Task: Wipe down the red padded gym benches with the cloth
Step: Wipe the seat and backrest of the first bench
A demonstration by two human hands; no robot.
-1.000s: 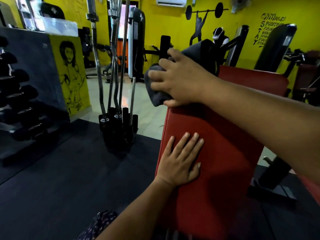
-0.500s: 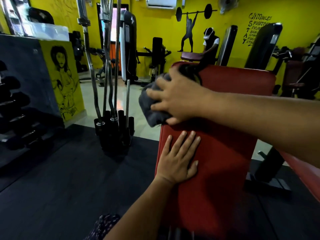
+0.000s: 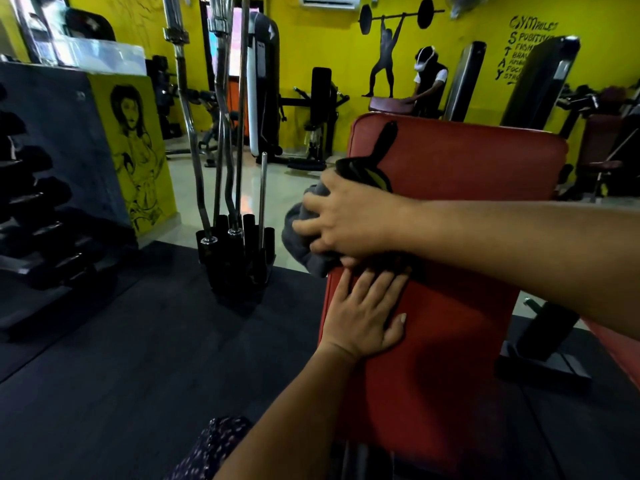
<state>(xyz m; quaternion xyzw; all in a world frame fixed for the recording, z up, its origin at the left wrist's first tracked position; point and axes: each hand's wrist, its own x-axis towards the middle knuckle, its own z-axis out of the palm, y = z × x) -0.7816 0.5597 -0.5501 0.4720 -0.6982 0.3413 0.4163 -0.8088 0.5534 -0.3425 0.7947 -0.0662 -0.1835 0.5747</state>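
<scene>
The right grip (image 3: 349,220) holds the bunched grey cloth (image 3: 301,247), fingers spread and bent over it, pressing it against the left edge of the red padded surface (image 3: 450,202). Part of the cloth hangs off that edge, out past the fingertips. Just beneath the right grip, the left grip (image 3: 363,313) lies wide and flat on the same pad, holding nothing. Its fingers are straight and point up toward the cloth, the tips close under the right palm (whether they touch it I cannot tell). Directly beyond the right grip a black object with a yellow patch (image 3: 375,161) rests on the pad. To the left of both grips, well apart on the floor, stands a rack of chrome bars (image 3: 235,244), and farther left a dumbbell rack (image 3: 38,216). Far beyond the right grip, another person (image 3: 429,81) bends over a dark red bench (image 3: 391,105).
</scene>
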